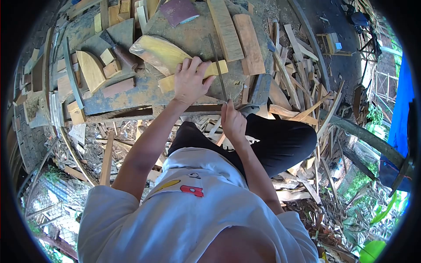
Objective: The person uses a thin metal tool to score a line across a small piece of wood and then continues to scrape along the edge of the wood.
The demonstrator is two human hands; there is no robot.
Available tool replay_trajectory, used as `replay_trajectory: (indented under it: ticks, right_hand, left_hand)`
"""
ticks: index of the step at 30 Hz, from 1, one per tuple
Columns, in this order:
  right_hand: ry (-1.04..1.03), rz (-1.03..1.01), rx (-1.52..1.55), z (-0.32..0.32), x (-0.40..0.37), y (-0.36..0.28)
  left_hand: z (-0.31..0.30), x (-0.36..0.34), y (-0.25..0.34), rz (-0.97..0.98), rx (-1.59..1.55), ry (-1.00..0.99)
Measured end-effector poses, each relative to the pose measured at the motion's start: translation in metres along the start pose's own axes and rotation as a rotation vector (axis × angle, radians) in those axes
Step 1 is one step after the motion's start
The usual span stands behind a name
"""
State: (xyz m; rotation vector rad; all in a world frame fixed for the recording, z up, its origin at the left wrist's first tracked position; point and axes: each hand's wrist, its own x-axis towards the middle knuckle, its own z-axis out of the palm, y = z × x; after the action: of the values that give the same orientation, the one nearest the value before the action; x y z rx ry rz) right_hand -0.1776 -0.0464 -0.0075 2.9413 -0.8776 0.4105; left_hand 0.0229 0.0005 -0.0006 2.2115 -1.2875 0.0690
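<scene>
My left hand (192, 79) presses a pale, narrow wooden strip (218, 69) down on the worn workbench (149, 97), its fingers bent over the strip. Closed near the bench's front edge, my right hand (233, 119) grips the near end of a long thin metal blade (216, 59). The blade crosses the strip near its right end; seen edge-on, it could be a saw or a file. Beyond my left hand lies a curved yellowish wood piece (162, 52), touching or close to the strip.
A broad-bladed tool with a wooden handle (125, 56) lies left of the curved piece. Two planks (248, 44) and a maroon sandpaper roll (179, 12) rest at the back. Wood offcuts (91, 70) crowd the left side. Scrap wood (294, 83) is heaped on the ground at right.
</scene>
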Motion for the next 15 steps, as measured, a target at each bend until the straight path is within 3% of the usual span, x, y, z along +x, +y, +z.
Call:
replay_trajectory:
  ticks: [1,8,10,15]
  right_hand:
    - [0.103,-0.054,0.038,0.001,0.0,0.003]
    - [0.306,-0.135,-0.188,0.035,0.06,-0.002]
    - [0.073,0.003,0.114,0.028,0.059,-0.002]
    - [-0.077,0.033,0.089,-0.005,0.007,0.002]
  left_hand:
    - [0.0,-0.001,0.001,-0.002,-0.004,-0.002]
    - [0.001,0.0,0.0,-0.02,-0.003,0.012]
    - [0.002,0.001,0.001,-0.05,-0.01,0.017]
    - [-0.003,0.001,0.0,0.018,0.001,-0.005]
